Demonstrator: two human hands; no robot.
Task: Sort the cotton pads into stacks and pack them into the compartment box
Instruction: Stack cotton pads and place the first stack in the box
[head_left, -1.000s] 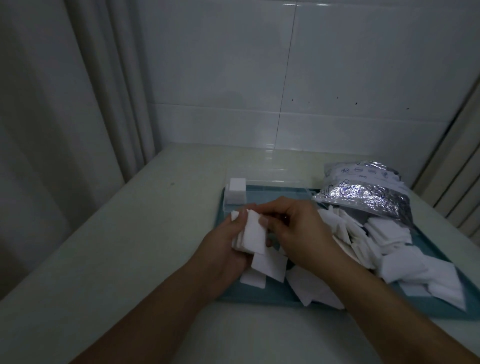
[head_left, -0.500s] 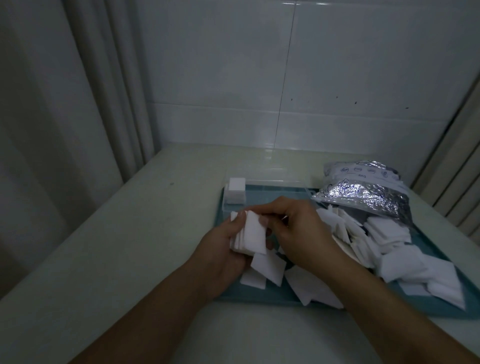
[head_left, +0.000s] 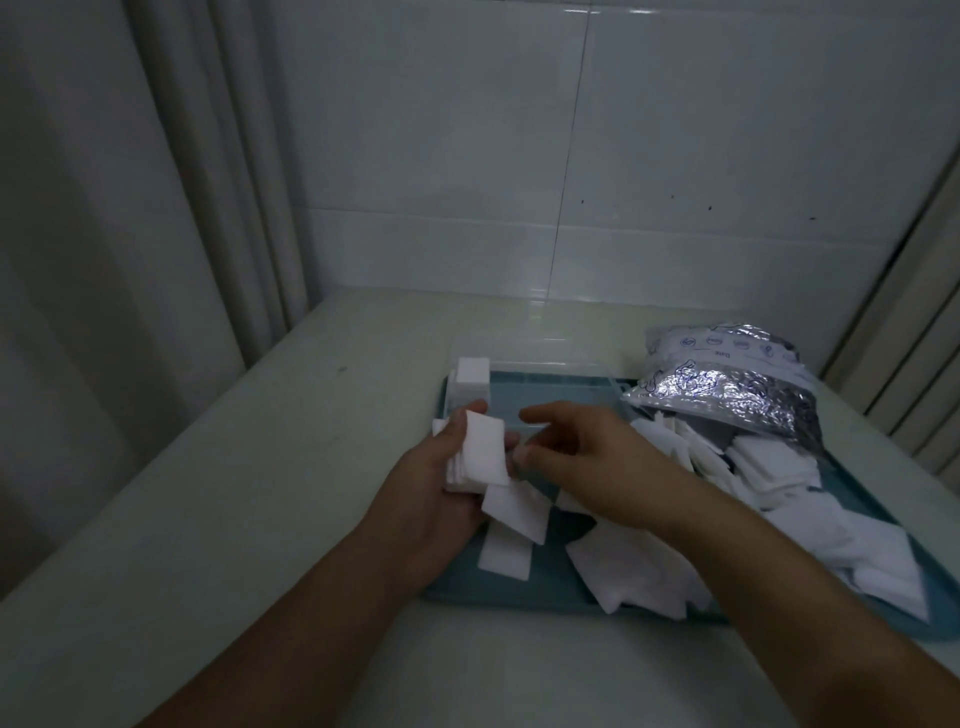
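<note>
Here left hand (head_left: 431, 499) grips pad stack (head_left: 480, 452); right hand (head_left: 587, 457) loosely curled, empty

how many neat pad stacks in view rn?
2. One stack held in the left hand; one finished stack at the far-left corner of the teal tray. The loose pile at right may hide more.

Am seeing soft matt cotton pads (head_left: 769, 462), smooth matt plastic tray (head_left: 524, 592), crinkled glossy foil bag (head_left: 727, 389), glossy wall tiles (head_left: 727, 156) gleaming.
</note>
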